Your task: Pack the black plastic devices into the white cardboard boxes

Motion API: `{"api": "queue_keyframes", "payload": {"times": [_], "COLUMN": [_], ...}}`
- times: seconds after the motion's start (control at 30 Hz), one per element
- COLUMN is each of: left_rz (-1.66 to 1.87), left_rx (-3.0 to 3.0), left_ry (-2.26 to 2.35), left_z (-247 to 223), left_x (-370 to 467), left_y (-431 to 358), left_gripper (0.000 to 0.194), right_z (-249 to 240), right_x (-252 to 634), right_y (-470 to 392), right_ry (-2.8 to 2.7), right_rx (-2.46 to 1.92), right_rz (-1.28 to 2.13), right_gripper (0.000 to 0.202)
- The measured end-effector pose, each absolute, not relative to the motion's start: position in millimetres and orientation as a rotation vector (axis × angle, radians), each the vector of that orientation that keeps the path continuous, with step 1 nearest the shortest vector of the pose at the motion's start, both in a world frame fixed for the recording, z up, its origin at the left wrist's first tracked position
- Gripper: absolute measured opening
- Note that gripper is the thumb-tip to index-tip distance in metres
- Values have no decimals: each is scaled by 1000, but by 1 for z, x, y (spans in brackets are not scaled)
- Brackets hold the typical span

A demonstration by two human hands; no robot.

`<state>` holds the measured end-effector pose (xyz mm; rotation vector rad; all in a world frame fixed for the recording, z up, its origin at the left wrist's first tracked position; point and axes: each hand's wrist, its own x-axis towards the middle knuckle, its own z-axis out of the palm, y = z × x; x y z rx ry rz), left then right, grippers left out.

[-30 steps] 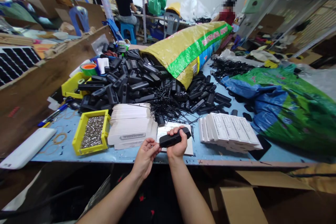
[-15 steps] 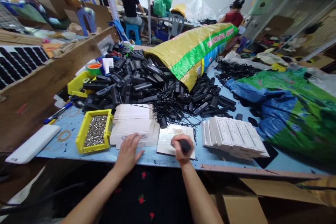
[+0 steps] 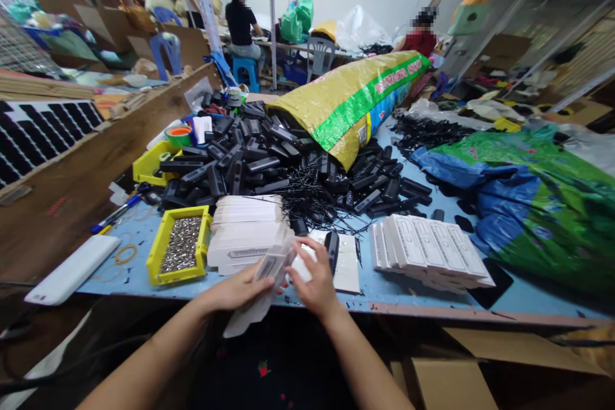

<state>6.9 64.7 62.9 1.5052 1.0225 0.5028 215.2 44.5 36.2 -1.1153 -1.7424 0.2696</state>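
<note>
A flat white printed carton (image 3: 271, 269) is tilted over the table's front edge. My left hand (image 3: 240, 288) is closed on its near side, thumb on top. My right hand (image 3: 314, 278) has its bent fingers at the carton's upper right edge, pinching it. Just behind the right hand, a black plastic device (image 3: 331, 251) is on a white board (image 3: 348, 269). To the left lies a stack of flat white cartons (image 3: 250, 230), with a yellow bin (image 3: 158, 262) of small metal parts beside it. Filled-out white boxes (image 3: 423, 246) stand in rows on the right.
Black plastic devices (image 3: 240, 147) and thin black wires (image 3: 312, 189) are heaped behind. A yellow-green sack (image 3: 346, 102) lies across the heap, and a green-blue bag (image 3: 542, 198) is at right. An open cardboard box (image 3: 451, 384) is below. Two people sit farther back.
My left hand has lifted a flat carton from the stack towards me. My right hand has let go of the black device on the board and moved left to the carton.
</note>
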Motion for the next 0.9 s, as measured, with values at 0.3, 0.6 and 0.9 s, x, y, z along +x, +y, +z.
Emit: {"api": "queue_keyframes", "payload": {"times": [0.3,0.6,0.9], "left_rz": [520,616,596], "left_rx": [1552,1757,1682], "left_ry": [1069,1017,1164], "left_z": [34,58,53], "left_x": [-1,31,47], "left_y": [39,40,41], "left_gripper": [91,80,108], "right_z": [45,28,49], "right_x": [212,199,199], "right_y": [24,33,27], "right_ry": [-2111,-1255,-1293], "right_rx": [-1097,-910,-969], "right_rz": [643,1340,1258], "right_gripper": [9,48,29]}}
